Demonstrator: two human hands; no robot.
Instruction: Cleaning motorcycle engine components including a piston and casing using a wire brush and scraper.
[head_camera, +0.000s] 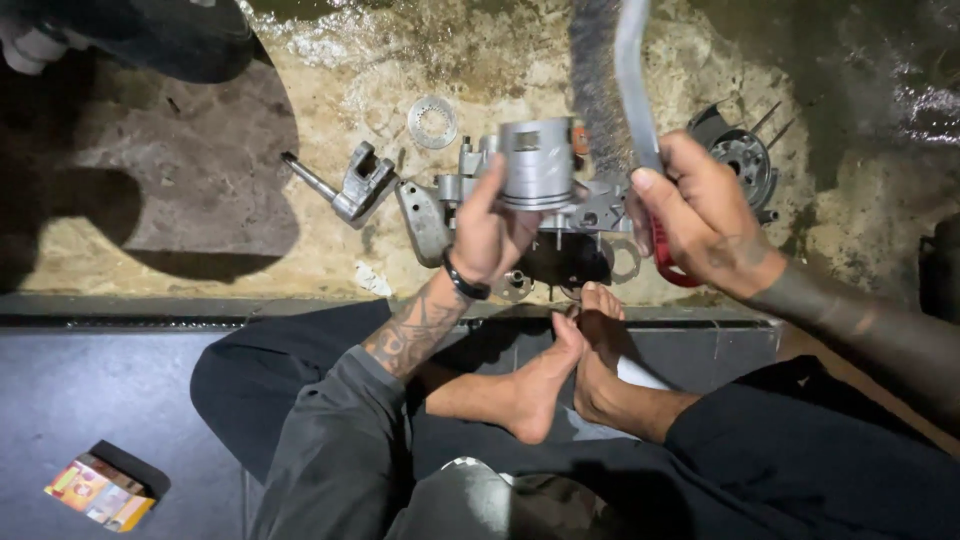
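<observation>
The left hand is closed around a grey metal piston, fingers on its skirt, held up just above the engine casing on the concrete floor. The piston looks solid & fairly heavy for its size, stiff, prob. oily so slippery; best gripped round the skirt, not the crown. The right hand is fisted round a red-handled tool, its shaft pointing up, w/ the wrist cocked inward. A loose bracket lies near on the left.

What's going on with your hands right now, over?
Left hand gripping grey metal piston. Right hand gripping red-handled metal tool, raised beside it. Engine casing on the ground right beneath; nothing between tool and piston.
</observation>
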